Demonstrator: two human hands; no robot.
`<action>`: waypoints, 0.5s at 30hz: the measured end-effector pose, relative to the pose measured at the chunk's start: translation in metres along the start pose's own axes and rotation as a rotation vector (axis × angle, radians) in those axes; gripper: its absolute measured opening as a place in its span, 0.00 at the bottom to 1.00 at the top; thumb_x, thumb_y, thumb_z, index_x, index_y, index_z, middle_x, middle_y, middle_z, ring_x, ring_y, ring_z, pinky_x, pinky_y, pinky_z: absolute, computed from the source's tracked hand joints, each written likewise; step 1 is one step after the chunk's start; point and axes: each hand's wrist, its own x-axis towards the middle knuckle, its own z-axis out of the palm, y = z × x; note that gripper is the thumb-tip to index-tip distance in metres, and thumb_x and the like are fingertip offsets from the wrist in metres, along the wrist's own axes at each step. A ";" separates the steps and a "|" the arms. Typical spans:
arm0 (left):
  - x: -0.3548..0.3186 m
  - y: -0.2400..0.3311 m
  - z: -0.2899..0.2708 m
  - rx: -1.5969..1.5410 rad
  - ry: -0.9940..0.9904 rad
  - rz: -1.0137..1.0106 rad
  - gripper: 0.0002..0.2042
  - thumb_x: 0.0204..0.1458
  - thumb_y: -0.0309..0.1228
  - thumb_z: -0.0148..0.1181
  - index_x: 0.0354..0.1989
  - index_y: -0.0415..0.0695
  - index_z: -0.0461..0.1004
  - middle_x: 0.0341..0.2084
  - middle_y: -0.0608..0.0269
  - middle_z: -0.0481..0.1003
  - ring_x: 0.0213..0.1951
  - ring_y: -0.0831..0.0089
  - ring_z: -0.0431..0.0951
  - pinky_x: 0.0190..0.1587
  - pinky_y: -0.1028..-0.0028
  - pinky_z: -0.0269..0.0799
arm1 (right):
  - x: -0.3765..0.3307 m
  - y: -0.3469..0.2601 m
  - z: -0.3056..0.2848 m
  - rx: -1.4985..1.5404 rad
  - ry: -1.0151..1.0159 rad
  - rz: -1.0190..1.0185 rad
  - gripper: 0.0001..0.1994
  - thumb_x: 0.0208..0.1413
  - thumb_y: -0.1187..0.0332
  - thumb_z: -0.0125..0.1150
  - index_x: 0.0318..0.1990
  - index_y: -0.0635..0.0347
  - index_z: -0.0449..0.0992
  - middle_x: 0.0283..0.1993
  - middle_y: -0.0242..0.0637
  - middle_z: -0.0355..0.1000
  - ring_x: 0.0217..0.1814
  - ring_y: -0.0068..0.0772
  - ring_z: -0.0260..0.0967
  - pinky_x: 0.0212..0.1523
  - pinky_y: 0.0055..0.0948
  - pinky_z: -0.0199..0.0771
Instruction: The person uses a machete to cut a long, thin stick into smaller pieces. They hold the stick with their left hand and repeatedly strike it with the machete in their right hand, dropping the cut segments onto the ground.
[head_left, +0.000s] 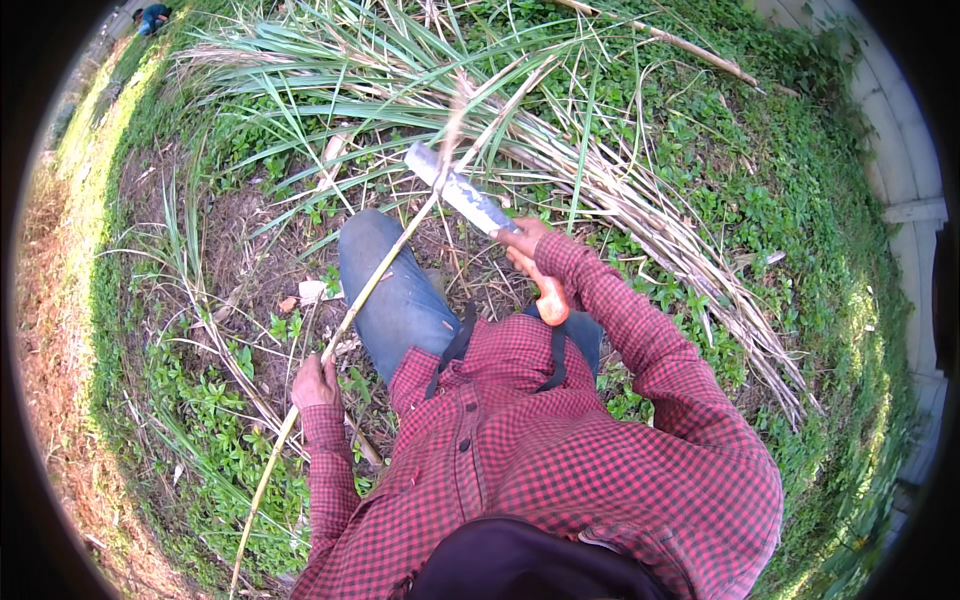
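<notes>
My left hand [315, 383] is closed around a long, thin yellow cane stalk [375, 275]. The stalk slants from the lower left, past my bent left knee, up to its leafy far end. My right hand [526, 242] grips a machete [475, 205] with a worn, broad blade and an orange handle end. The blade lies across the upper part of the stalk and seems to touch it, where dry leaf strands hang blurred. Fingers of the right hand partly hide the handle.
A big heap of cut cane [640, 190] with long green leaves lies in front, reaching to the right. A loose pole [690, 45] rests at the far right. Leafy stems [215, 320] stand at left. A pale wall [905, 150] bounds the right side. Another person [152, 18] is far off at upper left.
</notes>
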 end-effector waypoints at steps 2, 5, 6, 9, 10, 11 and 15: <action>0.004 0.004 0.005 0.000 0.013 0.002 0.12 0.51 0.40 0.52 0.27 0.42 0.67 0.20 0.52 0.69 0.25 0.54 0.70 0.27 0.61 0.65 | -0.003 0.008 0.018 -0.055 -0.056 -0.053 0.23 0.47 0.54 0.58 0.45 0.63 0.69 0.17 0.32 0.66 0.15 0.25 0.64 0.16 0.26 0.66; 0.009 0.013 0.005 0.005 0.000 0.036 0.12 0.51 0.39 0.52 0.27 0.42 0.67 0.23 0.53 0.70 0.25 0.54 0.70 0.28 0.60 0.66 | -0.006 -0.005 0.006 0.032 0.031 0.017 0.22 0.46 0.55 0.59 0.43 0.63 0.70 0.17 0.33 0.66 0.14 0.25 0.63 0.15 0.27 0.65; 0.010 0.016 0.004 -0.003 0.020 0.055 0.12 0.50 0.39 0.52 0.27 0.42 0.67 0.23 0.54 0.70 0.25 0.54 0.70 0.29 0.60 0.66 | 0.013 0.004 -0.007 0.165 0.116 0.027 0.20 0.46 0.56 0.59 0.40 0.64 0.70 0.16 0.34 0.65 0.13 0.27 0.63 0.14 0.28 0.65; 0.014 0.025 0.004 -0.025 -0.040 0.032 0.12 0.50 0.40 0.52 0.29 0.44 0.66 0.25 0.54 0.70 0.27 0.53 0.71 0.29 0.59 0.66 | 0.037 0.017 -0.026 0.250 0.400 -0.023 0.18 0.48 0.58 0.59 0.38 0.65 0.69 0.15 0.34 0.64 0.13 0.28 0.62 0.13 0.28 0.65; 0.013 0.024 0.003 -0.012 -0.089 -0.012 0.12 0.50 0.41 0.52 0.30 0.44 0.66 0.25 0.55 0.70 0.28 0.53 0.72 0.28 0.58 0.66 | 0.022 0.010 -0.014 0.240 0.265 -0.031 0.18 0.48 0.59 0.59 0.40 0.66 0.69 0.16 0.35 0.64 0.13 0.28 0.62 0.13 0.28 0.65; 0.017 0.025 0.002 -0.006 -0.137 -0.045 0.12 0.50 0.41 0.51 0.31 0.45 0.66 0.26 0.55 0.70 0.28 0.52 0.72 0.28 0.58 0.66 | 0.005 0.004 -0.004 0.157 0.127 0.065 0.19 0.48 0.60 0.59 0.42 0.65 0.69 0.16 0.34 0.64 0.14 0.27 0.63 0.13 0.27 0.65; 0.016 0.015 -0.002 -0.041 -0.199 -0.044 0.14 0.51 0.43 0.51 0.34 0.46 0.67 0.25 0.52 0.74 0.29 0.49 0.74 0.30 0.56 0.68 | -0.005 0.012 -0.009 0.157 0.075 0.038 0.21 0.47 0.58 0.60 0.43 0.64 0.68 0.17 0.33 0.64 0.14 0.26 0.63 0.14 0.27 0.65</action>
